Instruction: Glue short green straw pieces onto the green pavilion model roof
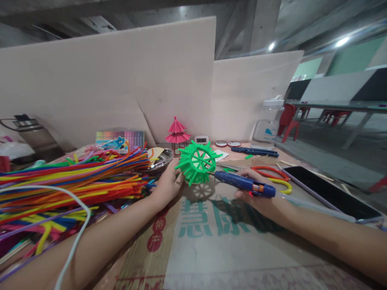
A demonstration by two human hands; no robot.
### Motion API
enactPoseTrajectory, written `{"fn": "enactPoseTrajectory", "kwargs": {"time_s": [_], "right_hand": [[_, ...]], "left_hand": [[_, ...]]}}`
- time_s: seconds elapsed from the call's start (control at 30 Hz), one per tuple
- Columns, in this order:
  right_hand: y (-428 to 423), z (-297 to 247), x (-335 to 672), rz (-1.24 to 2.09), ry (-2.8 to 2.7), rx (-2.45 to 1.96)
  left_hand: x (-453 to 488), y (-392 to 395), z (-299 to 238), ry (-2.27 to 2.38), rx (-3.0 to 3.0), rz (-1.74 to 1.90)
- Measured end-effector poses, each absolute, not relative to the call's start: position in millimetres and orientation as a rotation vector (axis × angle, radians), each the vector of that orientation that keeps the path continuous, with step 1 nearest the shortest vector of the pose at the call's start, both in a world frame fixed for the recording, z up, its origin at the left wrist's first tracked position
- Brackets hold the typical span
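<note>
Currently, left hand (171, 178) pinches fuzzy, spoked green wheel (201, 158); right hand (256, 202) grips hard blue glue gun (232, 180).

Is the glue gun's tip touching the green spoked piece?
Cannot tell. In the head view the tip of the glue gun lines up with the lower right rim of the green spoked piece, but this one angle could hide a gap.

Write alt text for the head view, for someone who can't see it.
The left hand holds a spiky green craft while the right hand holds a blue glue gun, nozzle at the craft's edge. Colorful pipe cleaners lie left, a small pink pagoda stands behind, and a phone lies right.
</note>
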State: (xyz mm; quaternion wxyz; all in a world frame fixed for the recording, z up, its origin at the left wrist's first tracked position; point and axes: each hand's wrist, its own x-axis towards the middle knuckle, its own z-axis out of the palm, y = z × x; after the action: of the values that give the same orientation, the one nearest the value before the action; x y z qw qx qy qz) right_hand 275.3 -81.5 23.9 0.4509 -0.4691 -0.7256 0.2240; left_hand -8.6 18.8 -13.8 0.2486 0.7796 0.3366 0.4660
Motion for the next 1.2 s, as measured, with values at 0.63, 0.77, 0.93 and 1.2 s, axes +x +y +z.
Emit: {"fn": "enactPoseTrajectory", "kwargs": {"time_s": [0.63,0.77,0.93,1.2], "right_hand": [[-83.4,28.5,273.6,0.589,-1.814,-1.207],[-85.1,32.0,272.5,0.61,-1.816,-1.226],[-85.9,33.4,272.3,0.568,-1.825,-1.209],[-84.3,25.8,274.1,0.59,-1.831,-1.255]], "left_hand": [[-7.0,18.6,-12.7,0.91,2.177,1.3],[-5.0,16.6,-10.2,0.9,2.147,1.286],[-3.3,15.0,-7.8,0.92,2.102,1.266],[-4.0,14.4,-7.6,0.943,2.11,1.26]]}}
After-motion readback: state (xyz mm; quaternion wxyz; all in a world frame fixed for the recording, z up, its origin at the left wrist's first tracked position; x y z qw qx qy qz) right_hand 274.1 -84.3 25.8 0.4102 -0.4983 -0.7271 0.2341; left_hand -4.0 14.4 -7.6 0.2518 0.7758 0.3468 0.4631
